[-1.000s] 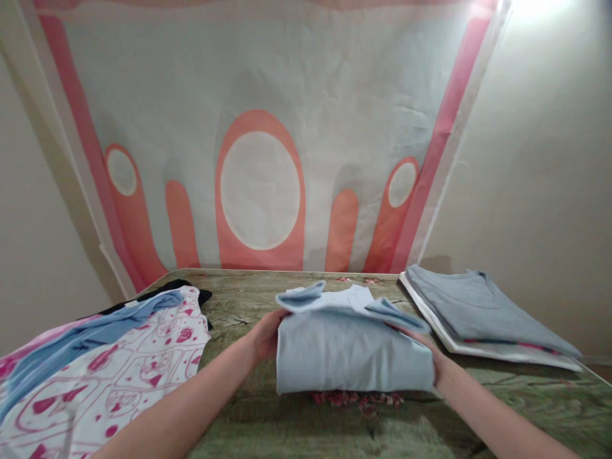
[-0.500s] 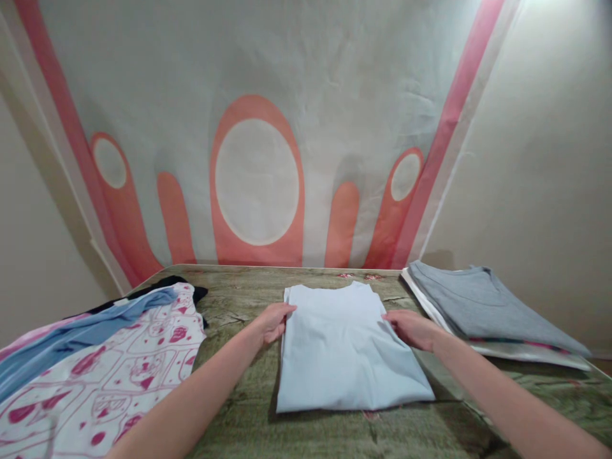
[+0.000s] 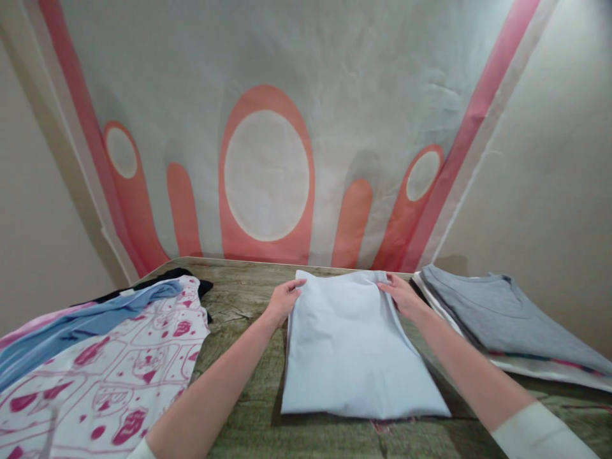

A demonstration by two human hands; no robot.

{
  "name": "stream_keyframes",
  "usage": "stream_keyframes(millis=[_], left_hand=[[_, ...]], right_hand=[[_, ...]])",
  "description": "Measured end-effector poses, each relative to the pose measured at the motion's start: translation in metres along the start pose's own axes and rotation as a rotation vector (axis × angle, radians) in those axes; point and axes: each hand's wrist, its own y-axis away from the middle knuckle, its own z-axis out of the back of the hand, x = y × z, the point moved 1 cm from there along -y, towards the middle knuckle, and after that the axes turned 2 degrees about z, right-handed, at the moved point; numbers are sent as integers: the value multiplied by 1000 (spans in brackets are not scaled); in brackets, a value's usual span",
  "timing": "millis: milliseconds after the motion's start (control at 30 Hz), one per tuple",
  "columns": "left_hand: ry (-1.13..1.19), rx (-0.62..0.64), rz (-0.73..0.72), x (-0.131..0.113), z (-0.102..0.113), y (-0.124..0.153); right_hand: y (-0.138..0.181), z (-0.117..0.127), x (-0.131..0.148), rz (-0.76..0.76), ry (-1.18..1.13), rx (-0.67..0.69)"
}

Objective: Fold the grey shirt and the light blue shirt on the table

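A pale blue-white T-shirt [image 3: 354, 350], folded into a rough rectangle, lies on the wood-patterned table in front of me. My left hand [image 3: 285, 299] pinches its far left corner between thumb and fingers. At the far right corner, my right hand [image 3: 400, 294] grips the shirt's edge with the thumb on top. The far edge looks slightly raised between both hands, while the near edge rests low at the table. My fingertips under the cloth are partly hidden.
To the left is a loose pile of clothes with a white and magenta printed garment [image 3: 138, 363], a blue garment [image 3: 95, 322] and a black one [image 3: 203, 290]. A folded grey T-shirt [image 3: 507, 315] tops a stack at the right. A wall stands behind the table [image 3: 243, 408].
Both hands have moved from the shirt's sides to its far corners, and the far edge is now lifted a little. The camera view has shifted slightly.
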Motion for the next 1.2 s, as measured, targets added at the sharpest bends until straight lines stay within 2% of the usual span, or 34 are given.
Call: stream_keyframes(millis=[200,300,567,767,967,1200], left_hand=[[-162,-90,57,17,6,-5],[-203,-105,25,20,7,-7],[-225,-30,45,13,7,-4],[-250,-75,-33,13,9,-4],[-377,-132,-126,16,9,-4],[-476,-134,-246,23,8,-7]], right_hand=[[-21,-2,-27,-49,207,-27],[-26,-2,-37,-38,254,-72],[-27,-3,-39,84,346,-162],[-28,-7,-39,135,337,-235],[-29,-6,-40,111,330,-263],[-32,-7,-46,76,323,-310]])
